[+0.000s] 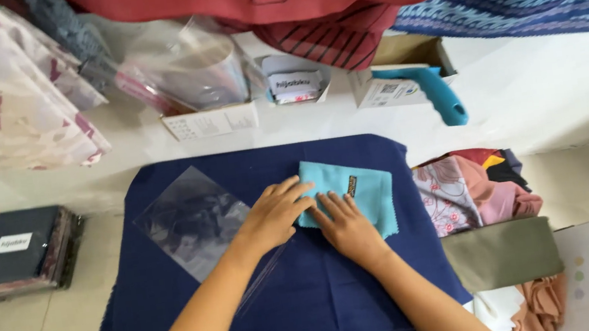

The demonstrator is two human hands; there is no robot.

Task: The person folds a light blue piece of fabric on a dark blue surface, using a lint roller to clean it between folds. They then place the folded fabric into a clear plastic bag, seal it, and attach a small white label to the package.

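A folded turquoise cloth (357, 189) with a small dark label lies on a navy blue cloth-covered board (310, 291). My left hand (274, 214) rests flat with its fingertips on the turquoise cloth's left edge. My right hand (347, 228) presses flat on the cloth's lower left part. Both hands have the fingers spread and grip nothing. A clear plastic bag (192, 219) lies flat to the left, partly under my left forearm.
A pile of mixed fabrics (477, 192) and an olive folded cloth (503, 252) sit at the right. Packed dark cloths (17, 252) lie at the left. Behind stand small boxes (210, 121), a blue-handled tool (435, 92) and hanging red and blue fabrics.
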